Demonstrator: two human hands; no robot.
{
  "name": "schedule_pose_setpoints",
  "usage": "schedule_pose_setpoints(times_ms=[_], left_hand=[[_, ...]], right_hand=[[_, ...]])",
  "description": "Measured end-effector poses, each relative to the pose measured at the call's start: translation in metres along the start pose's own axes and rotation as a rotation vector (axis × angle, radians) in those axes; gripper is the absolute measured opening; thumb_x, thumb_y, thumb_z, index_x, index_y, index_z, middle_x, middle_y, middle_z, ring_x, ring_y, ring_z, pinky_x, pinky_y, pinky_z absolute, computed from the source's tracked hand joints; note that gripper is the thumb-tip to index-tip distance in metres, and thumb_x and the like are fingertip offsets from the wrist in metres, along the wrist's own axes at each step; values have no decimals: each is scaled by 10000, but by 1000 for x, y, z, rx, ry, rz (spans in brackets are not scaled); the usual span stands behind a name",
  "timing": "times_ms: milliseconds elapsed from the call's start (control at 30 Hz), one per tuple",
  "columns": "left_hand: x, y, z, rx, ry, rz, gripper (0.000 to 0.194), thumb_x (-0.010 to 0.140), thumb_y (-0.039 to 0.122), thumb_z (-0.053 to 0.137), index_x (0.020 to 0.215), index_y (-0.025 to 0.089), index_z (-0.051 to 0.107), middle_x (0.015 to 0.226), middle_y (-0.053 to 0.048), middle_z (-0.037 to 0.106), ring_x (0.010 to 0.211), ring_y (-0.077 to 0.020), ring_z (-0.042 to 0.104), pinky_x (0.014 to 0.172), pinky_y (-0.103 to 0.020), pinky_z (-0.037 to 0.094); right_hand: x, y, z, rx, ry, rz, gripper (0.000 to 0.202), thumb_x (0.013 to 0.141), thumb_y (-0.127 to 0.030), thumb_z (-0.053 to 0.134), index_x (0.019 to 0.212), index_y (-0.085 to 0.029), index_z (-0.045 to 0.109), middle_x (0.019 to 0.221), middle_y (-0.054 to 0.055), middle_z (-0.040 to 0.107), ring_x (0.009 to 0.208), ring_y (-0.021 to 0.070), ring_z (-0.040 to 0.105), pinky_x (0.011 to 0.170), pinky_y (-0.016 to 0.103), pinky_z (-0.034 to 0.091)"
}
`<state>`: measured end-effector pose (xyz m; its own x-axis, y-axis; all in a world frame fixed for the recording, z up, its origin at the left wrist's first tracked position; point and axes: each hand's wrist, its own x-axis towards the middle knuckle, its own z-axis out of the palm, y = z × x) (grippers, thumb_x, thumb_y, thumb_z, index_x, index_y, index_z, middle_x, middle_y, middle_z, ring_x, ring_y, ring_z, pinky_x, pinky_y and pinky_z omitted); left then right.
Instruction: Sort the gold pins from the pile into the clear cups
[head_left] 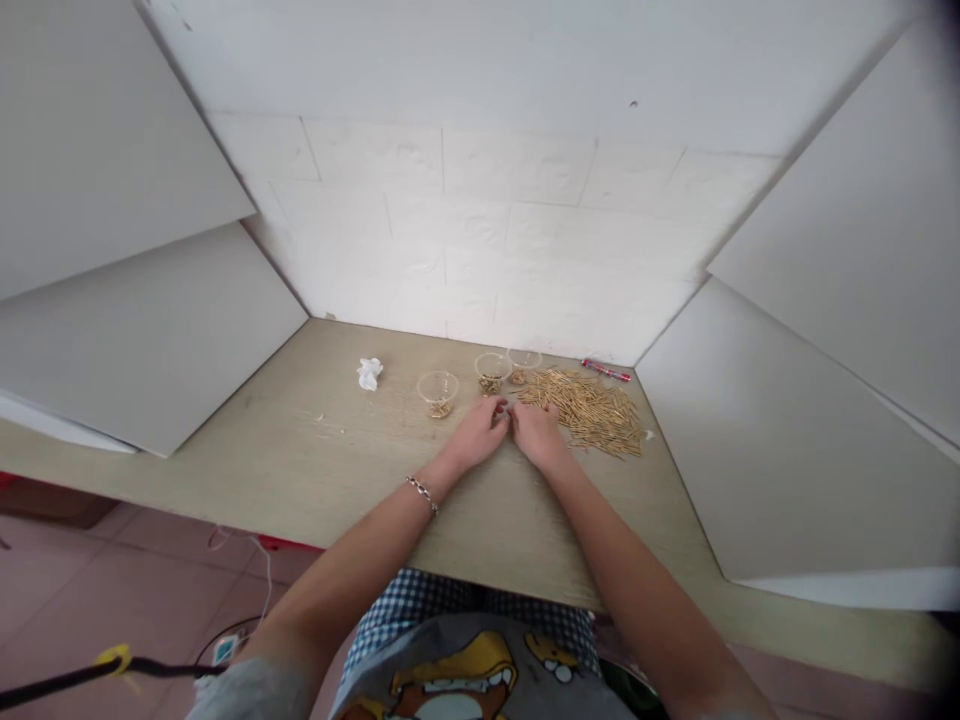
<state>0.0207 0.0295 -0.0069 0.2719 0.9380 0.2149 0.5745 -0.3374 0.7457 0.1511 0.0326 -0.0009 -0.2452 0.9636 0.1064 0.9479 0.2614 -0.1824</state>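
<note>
arms (364, 556) forward, hands (477, 434) close together

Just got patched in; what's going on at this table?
A person has both hands close together over the table, the left hand in front of a clear cup, the right hand at the edge of a pile of thin golden pieces. Anything between the fingertips is too small to make out. Another clear cup with small pieces in it stands to the left, and a crumpled white tissue lies farther left.
</note>
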Motion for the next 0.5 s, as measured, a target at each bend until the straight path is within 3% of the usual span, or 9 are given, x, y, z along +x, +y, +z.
schedule_pose_setpoints(times_ms=[100,233,333,500], left_hand=[[-1,-1,-2,-7,-30,36,332,795,221,472,1112,130,507,1033,-102,589,948,-178,555,856,-332,455],[-2,1,-4,40,-69,79,317,805,236,466,1099,134,525,1038,-98,589,957,-177,551,873,-323,442],[-2,3,-5,85,-91,98,288,807,235,460,1060,133,554,1039,-100,596,963,-188,548,889,-332,430],[0,2,-4,141,-111,126,276,809,225,444,1031,127,577,998,-95,599,931,-189,556,879,-331,433]], right_hand=[[-1,9,-3,133,109,103,374,901,-274,261,803,-170,607,755,103,651,727,223,561,799,409,277],[2,31,-11,329,308,373,430,890,-341,211,825,-158,595,724,88,617,716,217,522,790,406,303],[3,46,-17,368,371,503,369,856,-343,269,824,-160,588,788,83,615,744,208,511,822,424,296],[6,62,-23,391,424,618,225,769,-273,415,866,-214,609,993,61,607,971,232,491,936,489,213]])
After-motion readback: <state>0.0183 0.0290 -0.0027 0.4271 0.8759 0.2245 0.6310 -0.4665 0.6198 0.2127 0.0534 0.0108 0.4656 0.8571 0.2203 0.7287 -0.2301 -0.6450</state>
